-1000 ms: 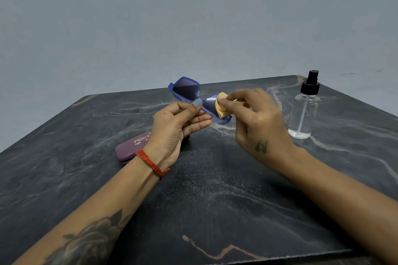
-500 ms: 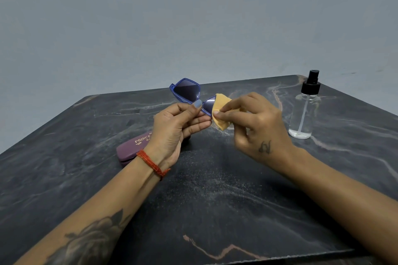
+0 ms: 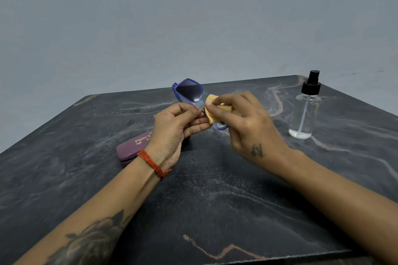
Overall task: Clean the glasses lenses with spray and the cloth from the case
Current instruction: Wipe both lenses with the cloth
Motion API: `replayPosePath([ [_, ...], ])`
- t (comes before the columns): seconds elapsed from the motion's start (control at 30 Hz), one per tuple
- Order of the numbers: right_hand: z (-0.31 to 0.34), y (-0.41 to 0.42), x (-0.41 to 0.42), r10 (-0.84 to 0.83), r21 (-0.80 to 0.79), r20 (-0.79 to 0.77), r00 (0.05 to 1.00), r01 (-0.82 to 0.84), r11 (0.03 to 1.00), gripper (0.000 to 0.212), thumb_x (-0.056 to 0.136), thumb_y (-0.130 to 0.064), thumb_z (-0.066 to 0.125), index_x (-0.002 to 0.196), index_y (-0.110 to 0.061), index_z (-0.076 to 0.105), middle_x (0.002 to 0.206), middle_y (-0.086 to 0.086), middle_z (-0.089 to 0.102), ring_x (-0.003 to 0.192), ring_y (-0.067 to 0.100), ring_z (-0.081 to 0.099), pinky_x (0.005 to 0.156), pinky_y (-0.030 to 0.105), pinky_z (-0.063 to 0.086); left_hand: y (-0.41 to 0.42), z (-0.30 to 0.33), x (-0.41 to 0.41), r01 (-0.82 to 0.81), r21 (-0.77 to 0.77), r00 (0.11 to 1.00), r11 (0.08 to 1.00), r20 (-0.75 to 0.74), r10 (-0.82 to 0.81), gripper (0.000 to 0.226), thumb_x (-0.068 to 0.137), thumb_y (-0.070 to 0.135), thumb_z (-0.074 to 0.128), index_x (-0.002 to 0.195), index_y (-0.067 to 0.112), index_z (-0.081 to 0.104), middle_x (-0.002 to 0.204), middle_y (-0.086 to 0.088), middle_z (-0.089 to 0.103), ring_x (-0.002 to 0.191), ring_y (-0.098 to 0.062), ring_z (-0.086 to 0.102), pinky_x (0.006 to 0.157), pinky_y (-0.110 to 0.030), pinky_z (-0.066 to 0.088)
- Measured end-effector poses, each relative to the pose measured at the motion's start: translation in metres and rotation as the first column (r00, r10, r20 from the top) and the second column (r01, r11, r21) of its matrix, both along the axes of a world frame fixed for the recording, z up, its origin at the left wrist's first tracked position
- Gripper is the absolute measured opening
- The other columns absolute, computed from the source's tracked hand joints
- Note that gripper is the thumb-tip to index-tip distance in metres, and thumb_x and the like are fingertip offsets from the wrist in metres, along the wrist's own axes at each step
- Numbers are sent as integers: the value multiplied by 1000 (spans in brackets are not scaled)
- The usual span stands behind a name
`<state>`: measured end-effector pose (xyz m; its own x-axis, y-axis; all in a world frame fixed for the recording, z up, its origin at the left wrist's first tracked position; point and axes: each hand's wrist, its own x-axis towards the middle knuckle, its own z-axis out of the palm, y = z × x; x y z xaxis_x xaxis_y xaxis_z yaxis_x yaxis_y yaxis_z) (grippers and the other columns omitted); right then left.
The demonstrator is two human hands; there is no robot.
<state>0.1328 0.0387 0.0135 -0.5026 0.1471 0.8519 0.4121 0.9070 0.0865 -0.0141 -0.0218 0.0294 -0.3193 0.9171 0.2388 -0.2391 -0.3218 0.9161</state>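
Observation:
My left hand (image 3: 178,127) pinches the bridge of the blue-framed glasses (image 3: 189,91), holding them above the dark marble table (image 3: 215,200). One dark lens stands up and is fully visible. My right hand (image 3: 243,122) presses a folded yellow cloth (image 3: 211,112) over the other lens, which is mostly hidden; only its lower rim shows. A clear spray bottle (image 3: 304,112) with a black pump top stands upright at the right, apart from both hands. The purple glasses case (image 3: 133,146) lies shut behind my left wrist.
The table's back edge runs just beyond the glasses, with a plain grey wall behind. The near edge shows at the bottom right.
My right hand has slid the cloth back and forth over the near lens and now covers it almost fully. The glasses have tilted slightly more upright. Bottle and case are unmoved.

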Motion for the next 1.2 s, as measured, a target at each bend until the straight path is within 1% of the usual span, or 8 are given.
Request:
replayPosePath([
  [0.2,2,4,7,108,-11,-49,993,-109,994,37,74,6,48,95,-8,74,90,6,68,78,25,56,70,30,44,0,0,-2,-3,-9,1000,1000,25,3,12,79,10,61,70,2,58,60,-5,68,59,-13,68,55,-21,56],
  [0.33,8,7,13,-34,38,-215,976,43,998,29,68,9,55,85,-6,74,82,6,68,85,28,58,76,31,43,-1,2,-4,-23,0,998,1000,53,23,12,81,7,60,70,3,57,57,-3,67,58,-12,68,56,-22,57],
  [0.5,23,6,16,-70,-242,-499,864,-61,968,30,78,7,53,94,-12,71,89,-3,64,82,4,56,69,8,40,0,1,-2,-21,0,999,1000,36,21,14,73,13,65,69,3,57,56,-4,66,57,-13,67,56,-21,56],
  [0.7,29,2,16,32,-482,-730,682,-548,683,30,84,1,58,85,-28,66,84,-9,70,77,9,65,70,22,50,-1,2,1,-26,-20,1000,999,14,26,13,81,8,62,70,2,58,56,-4,66,56,-13,67,56,-22,57],
  [0.83,21,-2,10,76,-549,-695,715,-596,587,25,83,2,60,85,-22,67,88,-3,70,82,8,66,73,24,52,-2,2,2,-17,-34,1000,999,-7,16,12,80,8,63,70,3,59,56,-4,66,56,-13,67,56,-21,57],
  [0.93,15,-3,6,101,-538,-549,829,-444,716,25,74,-7,63,90,-25,70,99,-1,65,96,12,62,77,25,53,-2,2,2,-16,-34,1000,999,-12,16,13,81,6,62,70,2,59,55,-4,67,56,-13,67,57,-22,57],
  [1.03,8,-2,3,124,-375,-361,924,-265,888,32,68,-5,69,98,-16,72,101,1,63,96,6,57,83,11,45,-2,2,2,-23,-35,1000,999,-11,23,14,84,4,60,71,1,58,54,-4,67,56,-13,68,56,-22,57],
  [1.2,4,6,4,132,-132,-220,967,-164,978,21,76,-3,65,92,-12,75,93,-1,71,83,20,54,79,14,38,-3,2,1,-26,-39,1000,999,-12,26,14,84,3,60,70,2,59,59,-7,69,58,-15,69,56,-22,56],
])
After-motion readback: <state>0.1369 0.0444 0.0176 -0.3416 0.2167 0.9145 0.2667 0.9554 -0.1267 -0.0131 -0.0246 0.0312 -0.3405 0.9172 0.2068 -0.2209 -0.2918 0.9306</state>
